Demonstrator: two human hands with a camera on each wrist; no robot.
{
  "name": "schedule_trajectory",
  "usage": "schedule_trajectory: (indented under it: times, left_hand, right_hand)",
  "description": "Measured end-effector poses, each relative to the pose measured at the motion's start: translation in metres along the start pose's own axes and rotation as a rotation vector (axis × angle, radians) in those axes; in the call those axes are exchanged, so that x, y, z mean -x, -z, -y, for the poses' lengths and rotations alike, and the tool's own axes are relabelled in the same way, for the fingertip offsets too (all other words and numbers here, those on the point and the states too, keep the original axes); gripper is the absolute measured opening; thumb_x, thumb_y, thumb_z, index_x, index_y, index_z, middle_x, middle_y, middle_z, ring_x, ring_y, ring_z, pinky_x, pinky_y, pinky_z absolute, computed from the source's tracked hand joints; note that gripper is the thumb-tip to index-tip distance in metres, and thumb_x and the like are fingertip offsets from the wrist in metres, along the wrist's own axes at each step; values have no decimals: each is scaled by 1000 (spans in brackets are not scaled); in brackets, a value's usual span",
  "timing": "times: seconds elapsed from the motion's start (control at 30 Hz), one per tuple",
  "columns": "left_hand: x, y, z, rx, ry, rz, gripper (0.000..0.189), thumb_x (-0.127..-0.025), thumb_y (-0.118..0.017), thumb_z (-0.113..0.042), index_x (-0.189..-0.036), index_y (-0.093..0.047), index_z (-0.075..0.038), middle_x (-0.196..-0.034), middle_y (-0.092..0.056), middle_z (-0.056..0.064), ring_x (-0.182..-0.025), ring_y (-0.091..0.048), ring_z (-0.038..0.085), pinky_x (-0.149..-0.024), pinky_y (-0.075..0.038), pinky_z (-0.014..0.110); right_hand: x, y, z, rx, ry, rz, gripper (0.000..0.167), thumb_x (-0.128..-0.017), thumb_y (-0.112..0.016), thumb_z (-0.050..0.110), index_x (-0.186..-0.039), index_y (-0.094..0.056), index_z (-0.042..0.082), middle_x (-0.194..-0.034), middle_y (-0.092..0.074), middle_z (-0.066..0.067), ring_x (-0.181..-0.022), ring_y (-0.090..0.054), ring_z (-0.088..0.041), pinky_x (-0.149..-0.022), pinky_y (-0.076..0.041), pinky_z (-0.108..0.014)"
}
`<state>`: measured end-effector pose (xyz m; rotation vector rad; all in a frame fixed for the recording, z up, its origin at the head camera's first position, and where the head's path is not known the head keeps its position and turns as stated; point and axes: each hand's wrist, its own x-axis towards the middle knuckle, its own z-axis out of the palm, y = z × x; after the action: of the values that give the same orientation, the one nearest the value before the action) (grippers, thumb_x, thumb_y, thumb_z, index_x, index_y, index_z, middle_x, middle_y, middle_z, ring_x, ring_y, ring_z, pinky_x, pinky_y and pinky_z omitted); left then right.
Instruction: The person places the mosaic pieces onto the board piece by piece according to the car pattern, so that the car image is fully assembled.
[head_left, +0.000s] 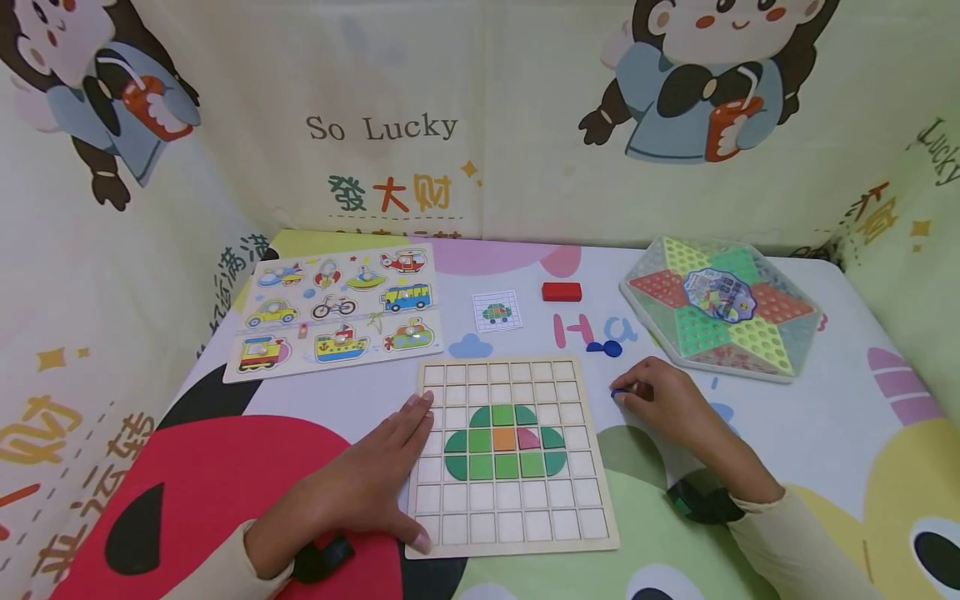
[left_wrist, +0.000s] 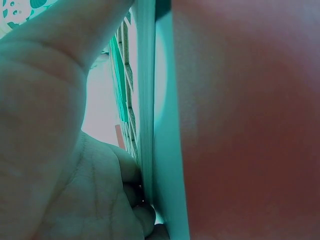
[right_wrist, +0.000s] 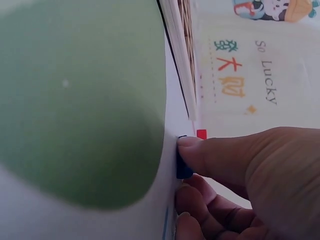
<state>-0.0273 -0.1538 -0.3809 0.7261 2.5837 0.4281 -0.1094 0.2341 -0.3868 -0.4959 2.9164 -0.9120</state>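
A wooden grid board (head_left: 522, 527) with white squares lies before me. Green, orange and pink pieces in its middle rows form a turtle-like shape; the orange piece (head_left: 504, 439) is near the centre. Along the board's left edge rests my left hand (head_left: 360, 483), fingers extended and thumb at the near corner. Just right of the board, thumb and fingers of my right hand (head_left: 667, 400) pinch a small blue piece (right_wrist: 184, 162) close to the table. Its full outline is hidden by the fingers. More blue pieces (head_left: 611, 349) lie just beyond that hand.
Behind the board are a small pattern card (head_left: 483, 315) and a red block (head_left: 561, 292). A vehicle puzzle board (head_left: 300, 332) lies at the back left. At the back right sits a hexagonal clear case (head_left: 780, 371) with coloured dotted triangles. Printed curtains surround the table.
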Motion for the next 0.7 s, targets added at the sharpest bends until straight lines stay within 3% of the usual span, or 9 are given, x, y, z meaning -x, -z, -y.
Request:
schedule_trajectory:
  times: [0.43, 0.7]
  left_hand:
    - [1, 1, -1, -9, -10, -11, 132, -56, -83, -65, -155, -19, -6, -163, -4, 7, -147, -3, 29, -110, -30, 51]
    - [1, 1, -1, -2, -11, -12, 132, -56, -83, -64, -155, -20, -5, -163, -4, 8, -147, -3, 29, -110, -29, 51]
  right_hand:
    - [5, -2, 2, -3, 3, 1, 13, -83, -74, -2, -93, -74, 6, -87, -64, -1, -76, -57, -14, -65, -50, -27]
    - [8, 0, 9, -30, 122, -11, 23, -84, -70, -9, -105, -73, -1, -87, -61, -3, -71, -49, -13, -58, -45, -25]
